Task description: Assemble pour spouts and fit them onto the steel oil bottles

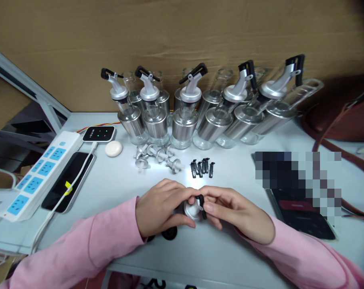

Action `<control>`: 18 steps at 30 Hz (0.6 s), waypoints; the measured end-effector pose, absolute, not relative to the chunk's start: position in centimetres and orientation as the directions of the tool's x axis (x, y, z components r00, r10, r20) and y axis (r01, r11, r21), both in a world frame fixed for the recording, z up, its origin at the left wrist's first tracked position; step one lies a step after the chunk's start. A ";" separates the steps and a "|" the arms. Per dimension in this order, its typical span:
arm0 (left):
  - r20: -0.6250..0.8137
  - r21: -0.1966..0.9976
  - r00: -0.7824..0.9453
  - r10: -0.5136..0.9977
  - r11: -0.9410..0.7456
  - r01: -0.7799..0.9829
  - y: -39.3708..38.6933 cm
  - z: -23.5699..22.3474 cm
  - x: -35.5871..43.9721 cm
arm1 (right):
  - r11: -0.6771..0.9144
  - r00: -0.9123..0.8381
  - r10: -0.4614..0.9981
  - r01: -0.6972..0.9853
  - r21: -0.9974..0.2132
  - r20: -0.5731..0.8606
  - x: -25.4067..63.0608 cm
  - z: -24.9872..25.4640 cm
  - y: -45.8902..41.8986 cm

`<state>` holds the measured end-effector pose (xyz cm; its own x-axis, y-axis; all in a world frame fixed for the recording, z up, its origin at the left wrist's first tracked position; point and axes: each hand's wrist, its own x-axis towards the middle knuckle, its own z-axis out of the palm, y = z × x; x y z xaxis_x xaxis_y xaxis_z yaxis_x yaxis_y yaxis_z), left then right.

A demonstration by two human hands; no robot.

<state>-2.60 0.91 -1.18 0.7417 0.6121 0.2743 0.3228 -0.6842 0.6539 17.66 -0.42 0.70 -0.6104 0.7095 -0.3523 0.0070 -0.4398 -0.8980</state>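
Note:
Between both hands, above the front of the table, is a silver bottle pourer [191, 211] with a black flip cap [203, 209]. My left hand [165, 206] curls round the pourer from the left, thumb in front of it. From the right, my right hand [234, 210] pinches the cap between thumb and fingers. Just beyond lie several loose black flip caps [200, 169] and a cluster of silver pourers [160, 155]. Some round black pieces [169, 233] show partly from under my left hand.
Steel-sleeved glass bottles [184, 124] stand in rows at the back; the front ones carry pourers. At left are a power strip [46, 168], a phone [69, 182], a Wi-Fi device [99, 134] and a white oval case [114, 148]. A partly pixelated dark device [302, 216] lies right.

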 end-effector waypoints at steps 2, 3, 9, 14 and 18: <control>0.275 0.654 0.746 0.607 -0.687 0.318 0.9 -1.2 -2.7 | -0.439 -0.604 0.711 0.016 -0.898 -0.359 17.7 0.8 -0.4; 0.280 0.653 0.745 0.606 -0.689 0.315 0.9 -1.2 -2.7 | -0.439 -0.603 0.712 0.018 -0.898 -0.360 17.7 0.9 -0.3; 0.361 0.654 0.699 0.617 -0.702 0.282 0.8 -1.3 -2.7 | -0.429 -0.595 0.729 -0.012 -0.903 -0.339 17.7 0.7 -0.5; 0.398 0.649 0.649 0.648 -0.699 0.301 0.8 -1.4 -2.7 | -0.443 -0.516 0.799 -0.158 -0.882 -0.309 17.9 0.0 -0.6; 0.374 0.652 0.654 0.657 -0.688 0.318 0.9 -1.2 -2.8 | -0.441 -0.429 0.851 -0.274 -0.855 -0.301 18.1 0.1 -0.4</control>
<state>-2.77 0.91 -1.23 0.6544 0.6574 0.3738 0.3183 -0.6878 0.6524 18.10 -0.43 0.07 -0.4291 0.8515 -0.3014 -0.2736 -0.4405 -0.8550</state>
